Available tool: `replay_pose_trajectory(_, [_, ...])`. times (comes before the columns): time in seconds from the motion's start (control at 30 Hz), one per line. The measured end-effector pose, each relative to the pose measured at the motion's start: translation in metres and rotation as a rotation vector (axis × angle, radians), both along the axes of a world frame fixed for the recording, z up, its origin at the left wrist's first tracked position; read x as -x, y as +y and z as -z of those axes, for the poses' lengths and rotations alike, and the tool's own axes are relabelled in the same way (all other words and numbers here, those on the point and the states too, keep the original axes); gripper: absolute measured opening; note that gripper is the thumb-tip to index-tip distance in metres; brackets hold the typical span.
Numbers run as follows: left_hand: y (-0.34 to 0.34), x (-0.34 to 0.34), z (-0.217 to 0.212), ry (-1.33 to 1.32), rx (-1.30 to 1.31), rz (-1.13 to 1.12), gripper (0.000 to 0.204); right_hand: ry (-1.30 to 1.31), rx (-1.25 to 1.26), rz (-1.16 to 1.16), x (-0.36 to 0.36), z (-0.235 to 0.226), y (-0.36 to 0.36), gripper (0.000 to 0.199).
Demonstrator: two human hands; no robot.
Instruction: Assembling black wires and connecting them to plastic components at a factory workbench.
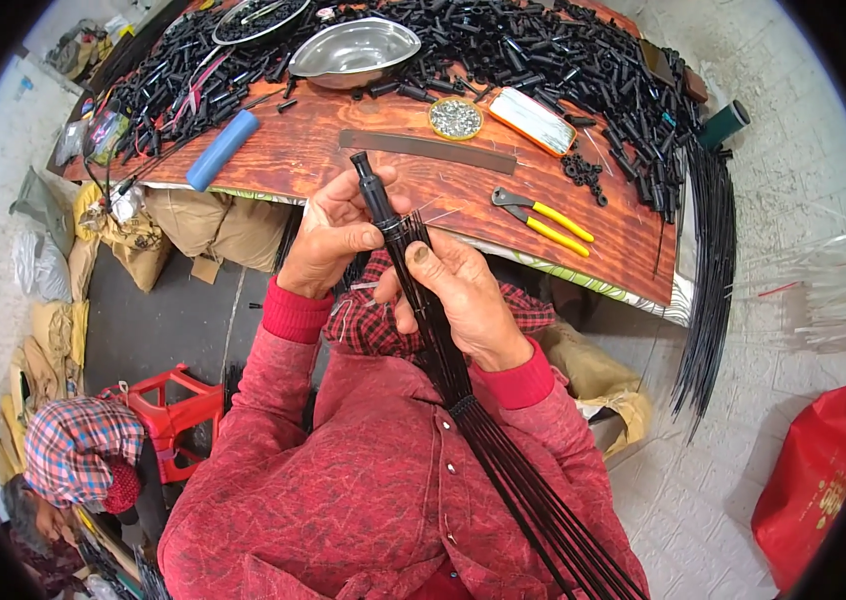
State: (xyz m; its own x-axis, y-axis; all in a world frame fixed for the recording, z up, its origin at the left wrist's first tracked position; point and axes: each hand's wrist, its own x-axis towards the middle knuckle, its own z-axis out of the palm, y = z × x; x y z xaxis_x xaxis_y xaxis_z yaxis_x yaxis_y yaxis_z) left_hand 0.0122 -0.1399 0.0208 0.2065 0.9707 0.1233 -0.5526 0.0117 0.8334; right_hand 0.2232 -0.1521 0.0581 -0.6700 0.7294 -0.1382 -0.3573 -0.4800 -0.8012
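A long bundle of thin black rods fans out from a stepped black tube, and it looks like a folded, bare umbrella frame. It lies slanted across my front, the tube end up over the table's near edge and the rods running down to the lower right. My left hand is closed round the tube just above the rods, thumb across it. Lower down, my right hand pinches the rods between thumb and fingers. Fine wire ends stick out near the tube's collar. A dark band circles the rods below my right hand.
Black plastic tubes heap the wooden table behind a steel bowl. Nearer lie yellow-handled pliers, a metal strip, a dish of small metal parts and a blue roll. Another person is at lower left beside a red stool.
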Motion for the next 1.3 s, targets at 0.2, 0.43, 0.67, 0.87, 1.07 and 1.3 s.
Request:
replay_pose_trajectory(0.2, [0.001, 0.008, 0.019, -0.156, -0.061, 0.028, 0.078, -0.026, -0.032, -0.030, 0.004, 0.001, -0.004, 0.039])
replay_pose_trajectory(0.43, [0.008, 0.008, 0.022, -0.158, -0.116, 0.091, 0.077, -0.030, -0.031, -0.006, 0.003, 0.002, -0.007, 0.039])
replay_pose_trajectory(0.67, [-0.001, -0.002, 0.001, 0.021, -0.076, -0.005, 0.074, -0.023, -0.011, -0.004, 0.001, 0.002, -0.002, 0.039])
replay_pose_trajectory(0.87, [-0.001, -0.004, -0.002, 0.064, -0.104, -0.078, 0.078, -0.030, -0.016, -0.012, 0.002, 0.003, 0.000, 0.039])
replay_pose_trajectory(1.07, [0.002, -0.004, 0.004, 0.050, -0.070, -0.038, 0.072, -0.009, -0.010, -0.003, -0.001, 0.003, -0.001, 0.038])
replay_pose_trajectory(1.3, [-0.002, -0.005, 0.002, 0.008, -0.080, -0.026, 0.075, 0.020, 0.006, -0.026, -0.003, 0.005, -0.005, 0.037])
